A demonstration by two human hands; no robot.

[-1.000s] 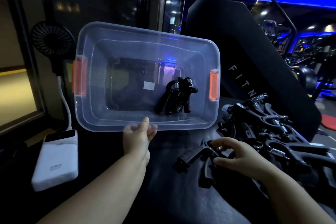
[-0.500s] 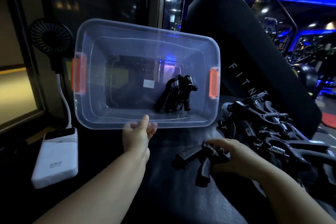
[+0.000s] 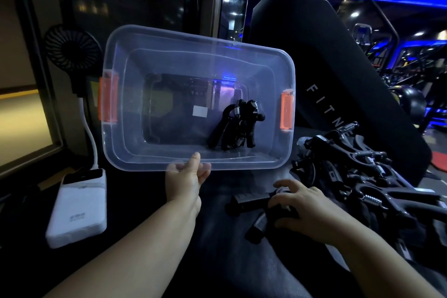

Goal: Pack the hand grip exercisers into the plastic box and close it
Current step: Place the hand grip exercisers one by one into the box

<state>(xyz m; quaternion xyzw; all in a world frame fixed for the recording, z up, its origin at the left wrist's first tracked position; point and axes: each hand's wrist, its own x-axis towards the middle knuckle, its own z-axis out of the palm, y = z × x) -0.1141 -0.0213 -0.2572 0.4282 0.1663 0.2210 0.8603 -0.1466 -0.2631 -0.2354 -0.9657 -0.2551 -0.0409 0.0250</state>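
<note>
Both grips are closed: tilted plastic box [image 3: 193, 38], exercisers [image 3: 235, 128] inside, pinched at its rim by left grip [image 3: 185, 181], bench exerciser [image 3: 246, 202] clasped by right grip [image 3: 307, 208]; box could be dropped through that thin pinch.

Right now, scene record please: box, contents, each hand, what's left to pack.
box: clear plastic box with orange latches, open, tilted toward camera, no lid in view
contents: black hand grip exercisers, a small cluster, lower right inside
left hand: pinches near rim
right hand: grips loose black exerciser on dark surface
unpacked: pile of black exercisers, right of box
other: white power bank, black fan, left
</note>
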